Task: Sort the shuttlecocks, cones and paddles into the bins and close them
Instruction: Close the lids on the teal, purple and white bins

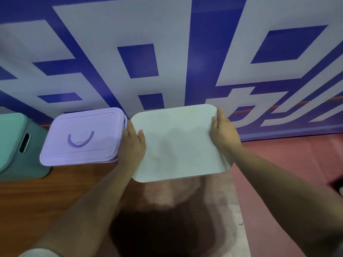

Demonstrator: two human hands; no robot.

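Two bare forearms are stretched forward over a wooden top [37,191] and a pale mat [213,204], on which a dark shadow is cast. A white lid [178,143] is held level between the two hands, above the far end of the mat. Its left edge is gripped by the left hand [132,143]: the thumb is laid on the upper face and the fingers are wrapped past the rim, where their tips are hidden. Its right edge is clasped by the right hand [223,134], with the thumb pressed on top near the far corner and the fingers folded along the side. What lies under the white lid cannot be told.

Just beside the left hand, a purple lid [81,138] with a curved handle recess is seen lying flat, its near edge overhanging the wooden top. Farther left, a teal bin [16,145] with a slot handle is cut off by the frame. A pink floor [287,154] is shown on the right. Behind everything, a blue and white banner [167,52] is spread across the wall.
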